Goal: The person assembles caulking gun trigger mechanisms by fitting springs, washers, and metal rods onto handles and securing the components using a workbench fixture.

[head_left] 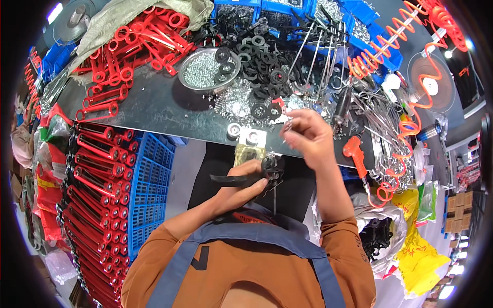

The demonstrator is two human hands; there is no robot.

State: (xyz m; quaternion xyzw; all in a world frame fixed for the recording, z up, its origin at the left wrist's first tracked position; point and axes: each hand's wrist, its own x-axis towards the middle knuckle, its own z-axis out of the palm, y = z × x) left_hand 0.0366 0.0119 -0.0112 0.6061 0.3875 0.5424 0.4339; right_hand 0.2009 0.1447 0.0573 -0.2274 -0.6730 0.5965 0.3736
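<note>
My left hand [240, 189] is closed around a black plastic lever handle [231, 180] in front of my body. The handle's rounded head [272, 167] sits at my fingertips, and a thin metal rod [275, 199] points down below it. Above the bench's front edge, to the right, my right hand [312, 134] is raised with thumb and fingers pinched together. Something small and shiny seems to be at its fingertips, too small to name. Beside the left hand stands a small yellowish block fixture [249, 152], with two white ring-shaped parts [233, 131] at its far end.
Red tubular parts [149, 38] heap at the back left, near a metal bowl [209, 70] of small hardware. Black rings [264, 61] and metal rods [313, 49] lie behind. An orange-handled air tool [354, 154] with coiled hose stands right; a blue crate [150, 187] of red tubes, left.
</note>
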